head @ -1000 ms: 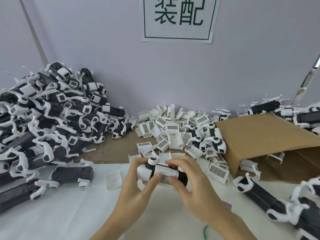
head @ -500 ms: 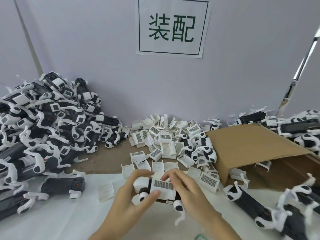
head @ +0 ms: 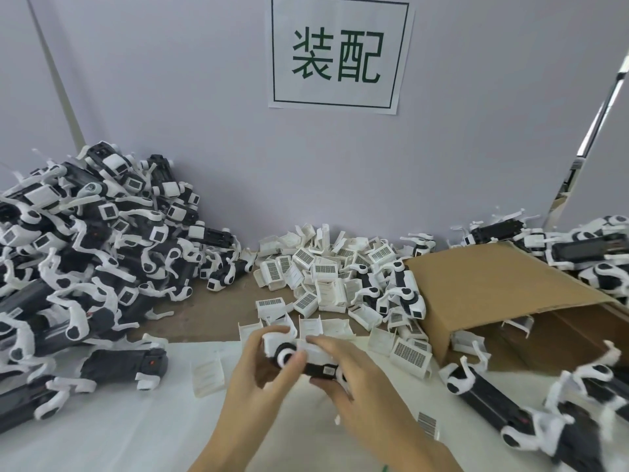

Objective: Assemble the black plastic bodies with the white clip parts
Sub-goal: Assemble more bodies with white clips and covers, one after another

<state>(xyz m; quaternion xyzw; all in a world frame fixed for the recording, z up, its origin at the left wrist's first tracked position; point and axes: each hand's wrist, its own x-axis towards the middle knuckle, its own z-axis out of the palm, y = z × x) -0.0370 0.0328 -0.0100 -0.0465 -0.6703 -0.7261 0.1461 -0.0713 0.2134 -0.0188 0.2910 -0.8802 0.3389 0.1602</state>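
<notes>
Just in front of the loose heap of white clip parts [head: 326, 277], over the white sheet [head: 136, 427], I hold one black body [head: 318, 368] in both hands. My left hand [head: 262, 373] wraps its near end, thumb curled up beside the round white piece. My right hand [head: 354, 376] grips from above and the far side, fingers curled over a white clip part [head: 315, 350] that sits on top of the body. Whether the clip is fully seated I cannot tell; my fingers cover the joint and the frame is blurred there.

Left of the heap: a big pile of finished units [head: 85, 260]. Right of the heap: a tipped cardboard box [head: 493, 301], more black bodies lying beside and behind it. A sign [head: 337, 52] hangs on the wall above the heap.

Risks, as I judge them:
- Clip pressed on crooked; one side catches, the other rides up. Cause: pushing blind under my own fingers.
- Thin white arms on the body snag or bend if I squeeze too hard.
- Body slips from the left hand during the push, lands among loose clips and scatters them.
- A half-seated unit goes into the finished pile unnoticed.
</notes>
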